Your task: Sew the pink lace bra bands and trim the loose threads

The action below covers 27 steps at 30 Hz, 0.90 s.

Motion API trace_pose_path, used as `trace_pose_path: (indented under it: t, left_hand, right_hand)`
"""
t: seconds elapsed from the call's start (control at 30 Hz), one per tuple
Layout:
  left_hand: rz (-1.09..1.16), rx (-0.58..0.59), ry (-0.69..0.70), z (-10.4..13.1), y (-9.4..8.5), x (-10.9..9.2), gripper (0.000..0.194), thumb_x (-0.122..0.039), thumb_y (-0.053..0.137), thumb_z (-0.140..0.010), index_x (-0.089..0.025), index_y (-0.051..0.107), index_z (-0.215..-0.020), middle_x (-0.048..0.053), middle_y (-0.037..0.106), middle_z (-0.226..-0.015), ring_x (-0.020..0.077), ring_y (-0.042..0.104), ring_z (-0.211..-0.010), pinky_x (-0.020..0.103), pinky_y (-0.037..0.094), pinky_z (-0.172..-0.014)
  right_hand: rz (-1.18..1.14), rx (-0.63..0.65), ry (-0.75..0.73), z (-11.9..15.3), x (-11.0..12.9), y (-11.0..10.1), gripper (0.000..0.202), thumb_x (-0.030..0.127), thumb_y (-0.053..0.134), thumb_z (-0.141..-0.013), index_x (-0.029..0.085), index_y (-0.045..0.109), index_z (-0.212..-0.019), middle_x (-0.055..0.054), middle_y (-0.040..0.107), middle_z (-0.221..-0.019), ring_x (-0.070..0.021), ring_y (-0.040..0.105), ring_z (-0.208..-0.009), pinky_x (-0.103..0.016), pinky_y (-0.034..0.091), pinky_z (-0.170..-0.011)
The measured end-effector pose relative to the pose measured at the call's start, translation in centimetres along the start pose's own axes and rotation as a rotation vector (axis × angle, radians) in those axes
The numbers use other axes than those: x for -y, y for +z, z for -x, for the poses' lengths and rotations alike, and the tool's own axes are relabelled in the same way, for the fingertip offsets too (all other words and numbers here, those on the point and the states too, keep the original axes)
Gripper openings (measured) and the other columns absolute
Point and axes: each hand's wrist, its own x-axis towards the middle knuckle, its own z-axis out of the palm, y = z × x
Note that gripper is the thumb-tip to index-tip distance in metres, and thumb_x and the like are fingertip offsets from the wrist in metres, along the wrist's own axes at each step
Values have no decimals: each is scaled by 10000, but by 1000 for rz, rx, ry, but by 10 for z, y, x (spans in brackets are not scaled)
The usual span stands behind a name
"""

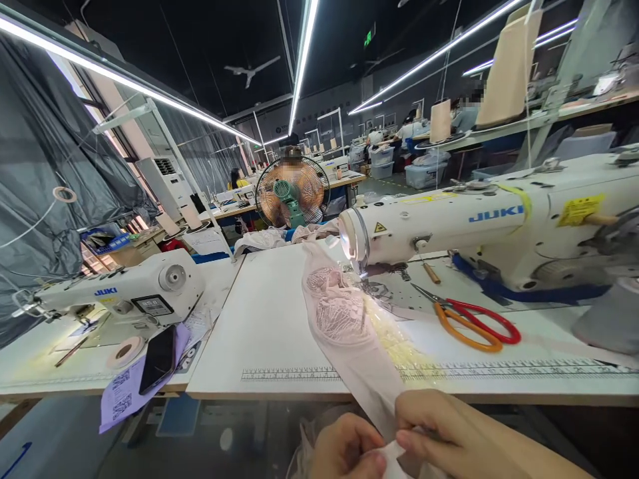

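A pale pink lace bra (342, 316) lies across the white sewing table, its cups beside the needle end of a white sewing machine (424, 223). One fabric wing of it runs down over the table's front edge to my hands. My left hand (347, 446) pinches the fabric near the bottom of the view. Close against it, my right hand (439, 426) grips the same band with thumb and curled fingers. Their fingertips nearly meet, and the piece between them is partly hidden. Orange-and-red-handled scissors (469, 322) lie on the table to the right.
A second sewing machine (124, 293) stands at left, with a phone (158, 359) on purple paper (120, 396) and a tape roll (126, 351) nearby. A printed ruler (289, 374) follows the table's front edge. Behind are a fan (292, 193), thread cones (440, 121) and people at other machines.
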Motion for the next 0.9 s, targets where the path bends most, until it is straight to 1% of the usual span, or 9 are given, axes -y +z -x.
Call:
trace_pose_path:
  t: [0.07, 0.13, 0.2, 0.27, 0.37, 0.53, 0.63, 0.77, 0.9]
  left_hand:
    - [49, -42, -12, -2, 2, -7, 443, -547, 768, -644, -143, 609, -736, -8, 478, -622, 92, 358, -560, 231, 271, -562]
    - [61, -105, -36, -3, 3, -13, 442, -511, 807, -605, -140, 579, -679, -12, 483, -617, 94, 365, -577, 225, 268, -569]
    - [87, -143, -91, -4, 3, -16, 434, -480, 824, -594, -143, 558, -659, -19, 482, -614, 94, 366, -578, 222, 262, -565]
    - [131, -149, -153, -4, 3, -19, 428, -464, 828, -596, -148, 547, -667, -26, 480, -614, 94, 368, -575, 223, 264, -566]
    - [136, -158, -203, -4, 3, -21, 433, -462, 829, -595, -154, 535, -672, -38, 460, -595, 92, 355, -560, 225, 261, -562]
    - [90, -159, -202, -6, 4, -22, 419, -451, 819, -615, -152, 529, -668, -26, 476, -612, 101, 366, -583, 226, 260, -571]
    - [80, -165, -195, -7, 5, -21, 426, -451, 825, -604, -149, 530, -657, -23, 479, -618, 103, 367, -591, 225, 262, -577]
    - [28, -193, -201, -8, 6, -21, 431, -460, 828, -593, -141, 543, -654, -28, 469, -604, 95, 347, -573, 226, 243, -565]
    - [-17, -204, -184, -8, 7, -21, 405, -446, 817, -610, -139, 554, -642, -24, 474, -597, 96, 348, -568, 226, 247, -563]
  right_hand:
    - [-51, -17, -4, -5, -5, -1, 191, 325, 458, -786, 211, 441, -634, 10, 466, -661, -183, 455, -661, -281, 327, -589]
    - [-124, -14, -11, -11, -9, -2, 182, 331, 497, -764, 207, 472, -633, 29, 455, -618, -155, 434, -615, -256, 313, -551]
    - [-200, 0, -18, -16, -12, -3, 197, 343, 514, -768, 203, 485, -632, 45, 459, -578, -127, 402, -552, -234, 288, -500]
    - [-259, 7, -20, -18, -13, -4, 205, 344, 522, -780, 200, 491, -638, 51, 485, -568, -107, 380, -510, -220, 270, -463]
    - [-305, 2, -21, -18, -12, -6, 203, 317, 541, -773, 198, 475, -622, 52, 514, -554, -94, 363, -482, -209, 255, -439]
    - [-341, 0, -37, -17, -11, -6, 153, 264, 532, -766, 200, 469, -641, 40, 574, -588, -96, 404, -500, -207, 295, -454]
    - [-326, -8, -34, -18, -13, -5, 153, 251, 546, -744, 204, 456, -630, 54, 525, -565, -98, 408, -504, -212, 296, -458]
    - [-268, -49, -29, -16, -12, -6, 171, 222, 556, -717, 210, 436, -596, 73, 428, -537, -98, 361, -496, -222, 260, -453]
    - [-244, -44, -25, -13, -10, -9, 196, 192, 553, -707, 215, 403, -583, 82, 400, -526, -91, 355, -477, -212, 253, -432]
